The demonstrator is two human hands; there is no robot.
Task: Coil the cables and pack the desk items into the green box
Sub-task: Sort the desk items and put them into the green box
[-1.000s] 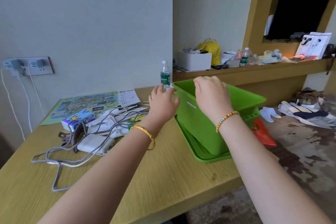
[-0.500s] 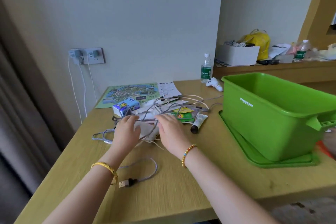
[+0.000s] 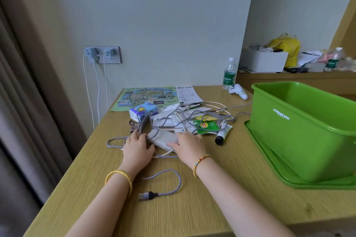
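The green box [image 3: 300,131], marked "STORAGE BOX", stands open on its green lid [image 3: 269,161] at the desk's right. A tangle of grey and white cables [image 3: 185,119] lies mid-desk over papers, a white power pack [image 3: 163,137], a tissue pack [image 3: 143,110], green tea sachets [image 3: 207,126] and a small tube [image 3: 222,133]. My left hand [image 3: 137,147] touches the tangle's left side, by a brown strap. My right hand [image 3: 187,143] rests on the white power pack. A grey braided cable [image 3: 173,179] with a USB plug loops between my forearms.
A map sheet [image 3: 144,97] and a written note [image 3: 187,94] lie at the back. A white controller [image 3: 238,91] and a water bottle [image 3: 229,75] stand near the back right. Chargers hang from a wall socket [image 3: 103,55]. A curtain [image 3: 23,102] hangs at left.
My hands left the green box and moved left to the cable pile. Over the last half second they closed in on the white power pack; the view shifted left.
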